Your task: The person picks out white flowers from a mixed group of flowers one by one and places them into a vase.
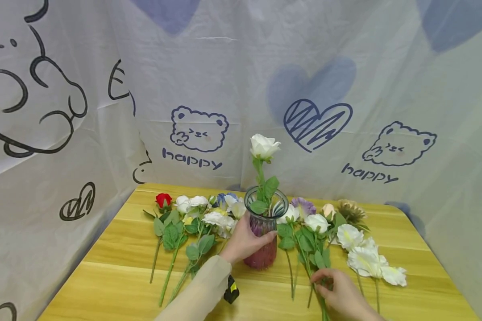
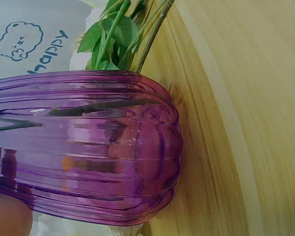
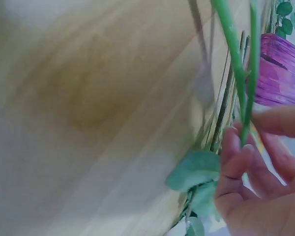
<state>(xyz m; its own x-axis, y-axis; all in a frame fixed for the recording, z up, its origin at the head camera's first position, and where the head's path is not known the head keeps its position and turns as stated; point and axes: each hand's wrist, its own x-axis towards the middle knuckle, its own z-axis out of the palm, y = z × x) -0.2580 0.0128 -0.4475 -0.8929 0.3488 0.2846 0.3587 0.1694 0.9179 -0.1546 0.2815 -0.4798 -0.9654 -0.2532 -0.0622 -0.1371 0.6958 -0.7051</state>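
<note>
A ribbed glass vase (image 1: 261,258), purple-pink below with a clear rim, stands mid-table. One white rose (image 1: 263,146) rises from it, its stem showing through the glass in the left wrist view. My left hand (image 1: 247,240) grips the vase's side, thumb across the front; the left wrist view catches only a fingertip (image 2: 10,216) at the glass. To the right, my right hand (image 1: 341,292) pinches green flower stems (image 3: 250,73) between thumb and fingers. These stems run up toward a white rose (image 1: 316,223) lying among leaves.
Left of the vase lie a red rose (image 1: 163,199), white flowers (image 1: 190,203) and a blue flower (image 1: 226,199). On the right are a purple flower (image 1: 303,206), a brownish bloom (image 1: 351,211) and large white blooms (image 1: 367,261). A printed cloth (image 1: 241,89) hangs behind the wooden table (image 1: 116,263).
</note>
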